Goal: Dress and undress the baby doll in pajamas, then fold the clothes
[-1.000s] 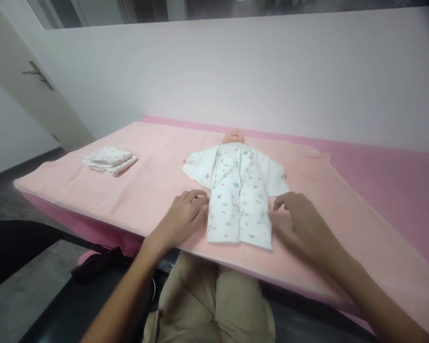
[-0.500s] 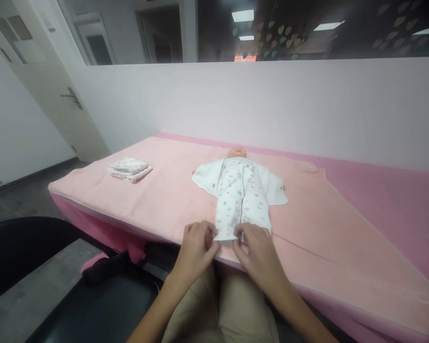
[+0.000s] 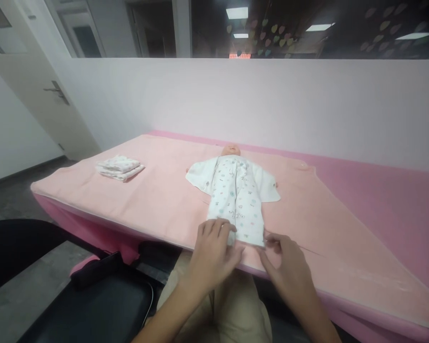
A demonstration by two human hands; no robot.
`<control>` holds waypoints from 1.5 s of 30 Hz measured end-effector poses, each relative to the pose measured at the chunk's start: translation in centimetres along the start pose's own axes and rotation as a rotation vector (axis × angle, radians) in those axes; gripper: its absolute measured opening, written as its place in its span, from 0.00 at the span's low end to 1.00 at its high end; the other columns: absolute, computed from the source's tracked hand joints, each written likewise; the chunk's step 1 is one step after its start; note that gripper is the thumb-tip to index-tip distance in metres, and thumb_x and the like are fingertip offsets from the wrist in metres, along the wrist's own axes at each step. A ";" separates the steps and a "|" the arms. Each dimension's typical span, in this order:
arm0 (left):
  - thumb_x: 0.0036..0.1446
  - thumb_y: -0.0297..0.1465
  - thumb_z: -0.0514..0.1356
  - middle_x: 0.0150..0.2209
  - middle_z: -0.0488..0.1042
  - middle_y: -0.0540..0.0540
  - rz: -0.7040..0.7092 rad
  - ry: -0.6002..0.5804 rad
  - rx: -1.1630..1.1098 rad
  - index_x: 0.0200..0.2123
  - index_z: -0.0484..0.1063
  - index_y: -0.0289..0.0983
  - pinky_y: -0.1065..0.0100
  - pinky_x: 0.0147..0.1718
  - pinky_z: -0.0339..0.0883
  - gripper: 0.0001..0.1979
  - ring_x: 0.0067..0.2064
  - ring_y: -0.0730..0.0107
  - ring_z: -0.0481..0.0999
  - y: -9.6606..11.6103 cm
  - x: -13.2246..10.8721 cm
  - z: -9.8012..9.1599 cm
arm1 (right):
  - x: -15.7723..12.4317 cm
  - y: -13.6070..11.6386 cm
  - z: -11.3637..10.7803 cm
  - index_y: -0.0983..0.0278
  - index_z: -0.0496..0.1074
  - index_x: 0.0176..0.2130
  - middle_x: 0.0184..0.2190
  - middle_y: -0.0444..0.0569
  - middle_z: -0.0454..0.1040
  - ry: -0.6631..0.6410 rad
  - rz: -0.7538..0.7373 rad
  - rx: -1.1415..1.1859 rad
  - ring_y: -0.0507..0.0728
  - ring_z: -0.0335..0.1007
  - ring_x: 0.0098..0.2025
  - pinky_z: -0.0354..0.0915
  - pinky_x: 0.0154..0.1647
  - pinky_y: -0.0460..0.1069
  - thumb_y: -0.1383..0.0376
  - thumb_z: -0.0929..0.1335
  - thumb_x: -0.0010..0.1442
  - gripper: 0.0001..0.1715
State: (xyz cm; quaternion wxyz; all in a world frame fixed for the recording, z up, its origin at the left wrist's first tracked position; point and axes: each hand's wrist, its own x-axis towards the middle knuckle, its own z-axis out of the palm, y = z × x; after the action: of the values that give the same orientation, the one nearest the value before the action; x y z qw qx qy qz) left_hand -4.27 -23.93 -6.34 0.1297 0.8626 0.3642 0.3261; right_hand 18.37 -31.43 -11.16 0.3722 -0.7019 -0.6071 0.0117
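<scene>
A baby doll (image 3: 230, 150) lies on its back on a pale pink towel (image 3: 157, 190), dressed in a white printed romper (image 3: 236, 195). My left hand (image 3: 214, 255) rests on the romper's lower left leg end, fingers curled over the hem. My right hand (image 3: 286, 267) pinches the lower right corner of the romper between thumb and fingers. Both hands sit at the near edge of the table.
A folded white cloth (image 3: 119, 167) lies on the towel at the left. The pink table (image 3: 379, 190) runs along a white wall. A black chair (image 3: 93, 295) stands at the lower left, and my knees in beige trousers (image 3: 218, 309) are under the table edge.
Both hands moved from the sides of the romper to its bottom hem. The left hand now covers the left leg end and the right hand has shifted to the right corner.
</scene>
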 end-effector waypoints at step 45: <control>0.73 0.49 0.53 0.58 0.79 0.40 -0.383 0.102 0.106 0.54 0.73 0.40 0.47 0.61 0.60 0.22 0.59 0.46 0.74 -12.3 8.3 -5.6 | 9.0 6.0 -4.7 0.59 0.77 0.55 0.50 0.58 0.81 -0.141 0.117 -0.124 0.69 0.79 0.47 0.74 0.44 0.62 0.44 0.62 0.75 0.28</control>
State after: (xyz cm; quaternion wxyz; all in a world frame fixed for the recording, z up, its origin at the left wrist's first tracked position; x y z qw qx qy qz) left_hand -10.28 -9.50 -3.92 0.1250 0.7657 0.5444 0.3190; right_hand 28.01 -25.99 -7.12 0.2828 -0.7553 -0.5894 0.0452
